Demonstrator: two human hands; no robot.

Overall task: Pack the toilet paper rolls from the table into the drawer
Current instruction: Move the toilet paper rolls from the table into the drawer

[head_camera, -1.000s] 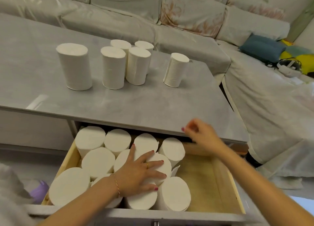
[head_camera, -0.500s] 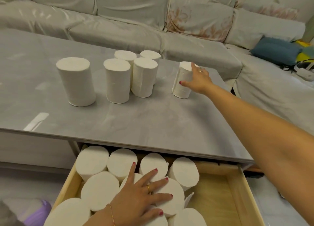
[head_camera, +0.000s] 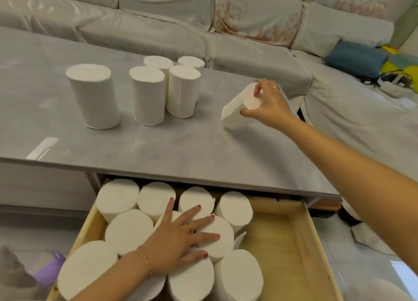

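Left of both hands, on the grey table (head_camera: 67,124), one toilet paper roll (head_camera: 92,97) stands upright alone, with a cluster of four upright rolls (head_camera: 167,87) between it and the right hand. Below, the left hand (head_camera: 178,239) lies flat with fingers spread, pressing on the packed rolls (head_camera: 126,230) standing in the open wooden drawer (head_camera: 278,239). Further right, the right hand (head_camera: 269,106) grips a tilted roll (head_camera: 239,108) by its top end, its lower edge at the tabletop.

Grey sofa (head_camera: 158,24) behind, floral cushion (head_camera: 257,10), blue cushion (head_camera: 356,59), purple object (head_camera: 48,271) on floor at lower left
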